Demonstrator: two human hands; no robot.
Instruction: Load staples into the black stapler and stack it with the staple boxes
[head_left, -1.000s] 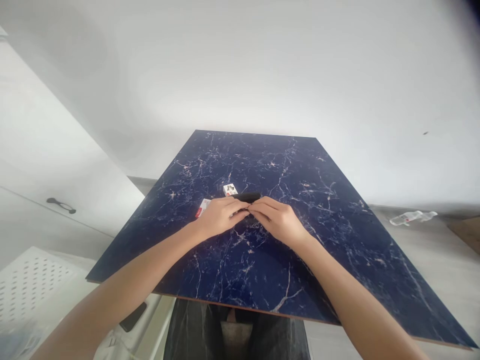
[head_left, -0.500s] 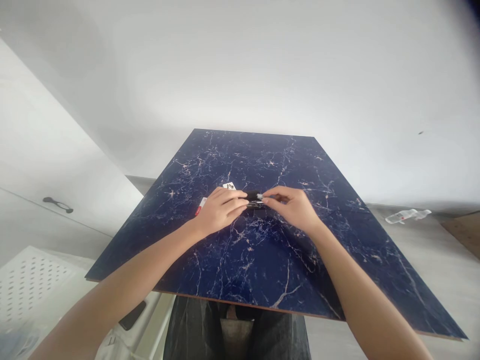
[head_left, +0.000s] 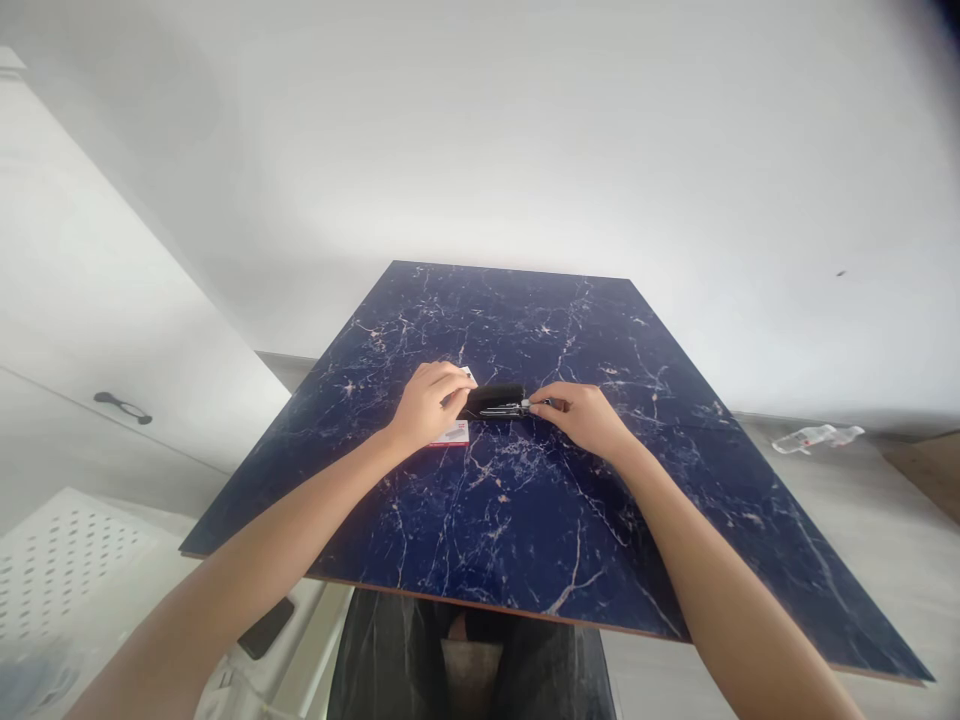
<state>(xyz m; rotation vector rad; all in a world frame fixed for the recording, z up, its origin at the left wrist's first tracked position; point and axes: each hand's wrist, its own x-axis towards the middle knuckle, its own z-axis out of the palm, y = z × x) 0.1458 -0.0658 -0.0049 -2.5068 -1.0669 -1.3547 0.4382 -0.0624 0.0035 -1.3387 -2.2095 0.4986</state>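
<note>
Black stapler [head_left: 495,401] is gripped at its left end by left hand [head_left: 429,402], pinched at its right end by right hand [head_left: 583,415], mid-tabletop [head_left: 525,520]. Small white-red box [head_left: 453,434] lies just left of stapler, partly hidden under left hand. Plastic bottle [head_left: 816,437] lies on floor well right of stapler.

Black stapler [head_left: 495,400], red-and-white box [head_left: 452,434], navy white-veined marble table [head_left: 525,520]

Tabletop [head_left: 525,520] bare near, far, right of hands. Middle crowded: stapler [head_left: 495,401] between left hand [head_left: 427,405] and right hand [head_left: 585,418]; small box [head_left: 453,434] beside left hand.
</note>
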